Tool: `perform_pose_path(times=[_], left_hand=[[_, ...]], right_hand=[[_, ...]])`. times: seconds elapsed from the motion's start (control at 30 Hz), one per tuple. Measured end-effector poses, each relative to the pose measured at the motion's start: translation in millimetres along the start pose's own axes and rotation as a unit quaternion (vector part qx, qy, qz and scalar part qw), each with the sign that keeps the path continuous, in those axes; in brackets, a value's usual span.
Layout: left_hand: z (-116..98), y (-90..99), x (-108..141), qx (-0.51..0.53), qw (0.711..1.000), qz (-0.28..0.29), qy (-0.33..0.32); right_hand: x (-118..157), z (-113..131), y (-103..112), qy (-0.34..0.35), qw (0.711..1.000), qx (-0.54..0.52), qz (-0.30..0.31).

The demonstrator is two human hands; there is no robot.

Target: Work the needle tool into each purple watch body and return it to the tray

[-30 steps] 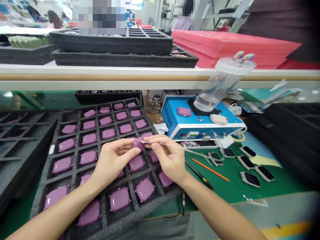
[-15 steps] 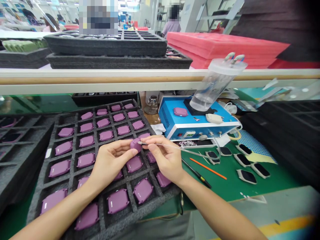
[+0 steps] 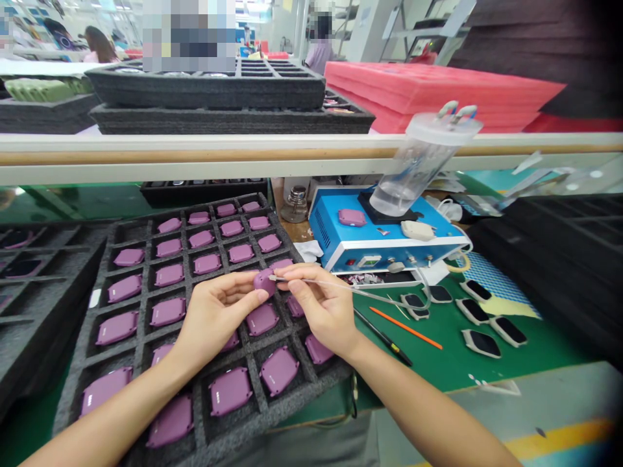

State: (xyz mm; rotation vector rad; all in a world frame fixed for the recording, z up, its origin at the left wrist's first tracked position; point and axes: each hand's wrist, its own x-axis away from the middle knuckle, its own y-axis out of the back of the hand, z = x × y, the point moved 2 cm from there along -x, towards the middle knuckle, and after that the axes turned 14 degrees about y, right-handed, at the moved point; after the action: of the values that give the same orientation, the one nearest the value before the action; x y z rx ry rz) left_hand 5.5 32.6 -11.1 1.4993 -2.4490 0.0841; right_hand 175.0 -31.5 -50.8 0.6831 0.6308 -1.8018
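Nothing shifts over the foam tray (image 3: 292, 403), so contact holds: my left hand (image 3: 209, 314) pinches a purple watch case (image 3: 262, 281), my right hand (image 3: 328, 312) the tubed tool (image 3: 274, 277).

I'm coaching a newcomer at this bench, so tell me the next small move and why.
Probably a slight slide of the tube tip by the right hand along the purple case, with the left hand steady: the tip appears to meet the case's edge, and the left fingers pinch the case.
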Motion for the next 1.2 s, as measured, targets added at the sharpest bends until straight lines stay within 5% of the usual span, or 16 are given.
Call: perform_pose_path(times=[1.2], left_hand=[[2.4, -0.6, -0.7, 0.0, 1.0, -0.003, 0.0]], right_hand=[[0.7, 0.2, -0.4, -0.01, 1.0, 0.004, -0.005]])
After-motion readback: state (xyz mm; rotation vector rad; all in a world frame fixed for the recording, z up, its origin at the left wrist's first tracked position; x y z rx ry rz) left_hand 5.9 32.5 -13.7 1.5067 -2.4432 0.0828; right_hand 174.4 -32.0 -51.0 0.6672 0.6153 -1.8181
